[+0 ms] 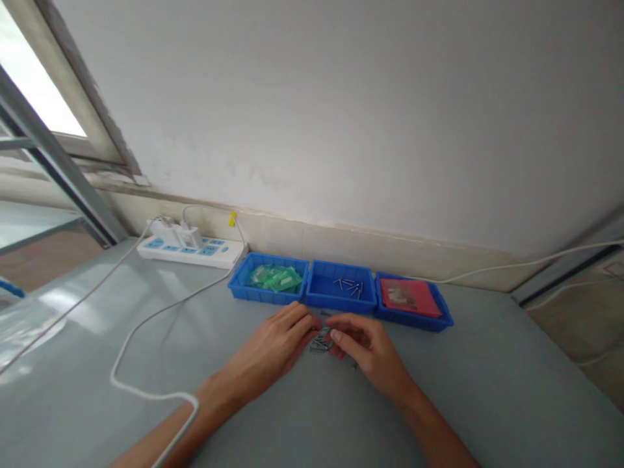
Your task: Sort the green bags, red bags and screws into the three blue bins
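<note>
A small heap of metal screws (319, 342) lies on the grey table between my hands. My left hand (287, 335) rests at the heap's left side, its fingers bent together near the screws; what they hold, if anything, is too small to name. On the right, my right hand (363, 341) has thumb and fingers curled at the heap, and its fingertip contents cannot be made out. Just behind stands a blue tray (341, 300) with several screws (351, 286) in it. The blue tray to its left (266, 298) holds green packets (277, 278); the right one (414, 320) holds a red packet (409, 296).
A white power strip (195, 255) with plugged-in adapters stands at the back left against the wall. Its white cable (141, 325) loops across the table (312, 422) and passes over my left forearm. Clear plastic (29, 335) lies at the far left.
</note>
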The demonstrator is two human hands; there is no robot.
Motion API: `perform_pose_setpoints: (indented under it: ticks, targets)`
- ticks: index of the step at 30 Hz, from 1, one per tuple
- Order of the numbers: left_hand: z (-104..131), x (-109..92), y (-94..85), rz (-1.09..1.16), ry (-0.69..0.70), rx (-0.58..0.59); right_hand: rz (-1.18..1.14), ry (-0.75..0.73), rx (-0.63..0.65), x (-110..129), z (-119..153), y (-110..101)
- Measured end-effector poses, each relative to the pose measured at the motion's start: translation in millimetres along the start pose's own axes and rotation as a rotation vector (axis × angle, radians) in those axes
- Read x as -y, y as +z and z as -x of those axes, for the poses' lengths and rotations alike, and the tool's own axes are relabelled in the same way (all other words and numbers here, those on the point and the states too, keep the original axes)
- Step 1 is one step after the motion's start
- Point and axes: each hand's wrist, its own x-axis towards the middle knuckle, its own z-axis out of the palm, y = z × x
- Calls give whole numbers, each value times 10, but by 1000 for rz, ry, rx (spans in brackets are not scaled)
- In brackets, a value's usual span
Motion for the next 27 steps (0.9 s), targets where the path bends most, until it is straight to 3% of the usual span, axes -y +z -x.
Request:
perform_pose_setpoints:
  ticks: [5,10,14,21,27]
  targets:
    - [15,0,-1,-37,-23,65,-60,12,-27,-32,-43,-24]
    - [14,115,-27,-100,-89,168,-251,-42,-166,26,-60,-136]
    - [11,152,-21,-104,-134,185,-295,-64,-241,69,-43,-168]
    - [12,124,-34,-54,-203,141,-185,-64,-121,90,-13,-96]
    - [-7,95,-56,62,-234,63,-45,-33,-104,18,-8,-70]
